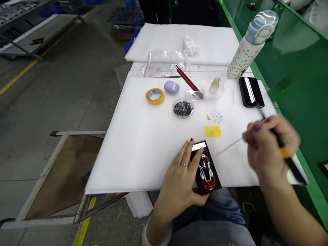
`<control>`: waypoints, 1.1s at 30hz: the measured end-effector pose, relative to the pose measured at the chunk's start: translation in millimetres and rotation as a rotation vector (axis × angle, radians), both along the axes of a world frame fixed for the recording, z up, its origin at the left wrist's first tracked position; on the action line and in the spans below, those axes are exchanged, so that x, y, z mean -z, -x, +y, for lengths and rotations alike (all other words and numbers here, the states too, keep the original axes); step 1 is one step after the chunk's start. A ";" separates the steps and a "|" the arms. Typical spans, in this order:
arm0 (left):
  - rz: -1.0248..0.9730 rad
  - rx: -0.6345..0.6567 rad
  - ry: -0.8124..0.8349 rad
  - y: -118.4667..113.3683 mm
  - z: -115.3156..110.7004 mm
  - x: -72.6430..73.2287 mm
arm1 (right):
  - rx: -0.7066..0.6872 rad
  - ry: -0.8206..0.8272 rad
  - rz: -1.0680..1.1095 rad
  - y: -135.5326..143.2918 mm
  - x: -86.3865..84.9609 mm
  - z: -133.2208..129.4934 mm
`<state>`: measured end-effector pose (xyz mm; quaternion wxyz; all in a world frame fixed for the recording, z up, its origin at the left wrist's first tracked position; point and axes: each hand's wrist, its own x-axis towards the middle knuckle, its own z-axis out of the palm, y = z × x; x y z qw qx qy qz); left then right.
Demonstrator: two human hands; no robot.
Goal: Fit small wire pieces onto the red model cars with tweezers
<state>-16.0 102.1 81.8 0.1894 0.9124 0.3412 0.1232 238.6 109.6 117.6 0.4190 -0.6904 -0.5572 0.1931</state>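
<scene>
At the table's front edge lies a black base with a small red, white and black model car (206, 172) on it. My left hand (180, 177) rests over the base's left side, fingers spread, thumb at its lower edge. To the right my right hand (269, 147), blurred, is closed round a thin pointed tool (230, 146) aimed down and left toward the car, its tip apart from it. A dark tool with a yellow band (285, 152) is also in that hand. Above the base are a yellow sticky piece (212, 131) and small dark slivers (215, 117).
Farther back are a round dish of dark bits (182, 108), yellow tape (155, 96), a purple egg-shaped object (171, 87), a red cutter (188, 82) and a clear box with a small bottle (214, 84). A phone (251, 92) and a dotted flask (245, 53) stand right, beside the green partition (294, 61).
</scene>
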 end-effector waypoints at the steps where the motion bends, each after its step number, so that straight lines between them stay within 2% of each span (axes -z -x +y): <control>1: 0.001 0.002 0.000 0.4 0.2 -0.3 | -0.001 0.011 0.051 7.3 7.5 -11.1; 6: -0.013 -0.003 -0.038 0.4 0.2 -2.4 | 0.088 0.001 0.312 41.8 32.0 -38.2; 9: -0.021 -0.006 -0.062 -0.8 0.3 -3.5 | 0.205 -0.082 0.497 54.3 40.1 -46.6; 11: -0.021 -0.007 -0.069 -0.9 0.3 -4.0 | 0.228 -0.121 0.575 58.0 42.8 -48.9; 20: -0.016 -0.013 -0.039 0.1 -0.8 -2.6 | 0.247 -0.099 0.611 59.8 42.6 -50.2; 23: -0.005 -0.009 -0.048 0.3 -0.9 -1.6 | 0.252 -0.208 0.581 48.2 29.1 -44.1; 25: 0.007 0.004 -0.066 1.0 -1.2 -0.2 | 0.287 -0.378 0.382 32.5 10.0 -27.1; 27: 0.017 0.013 -0.090 1.6 -1.7 2.0 | 0.299 -0.562 0.066 14.0 -15.1 0.8; 29: 0.020 0.004 -0.121 1.9 -2.4 4.9 | 0.253 -0.660 -0.177 -2.6 -40.2 34.9; 31: 0.011 -0.007 -0.153 1.6 -3.0 7.6 | 0.191 -0.667 -0.275 -14.7 -58.2 69.2; 33: -0.002 -0.008 -0.178 1.0 -3.5 9.2 | 0.171 -0.634 -0.301 -22.0 -64.1 99.2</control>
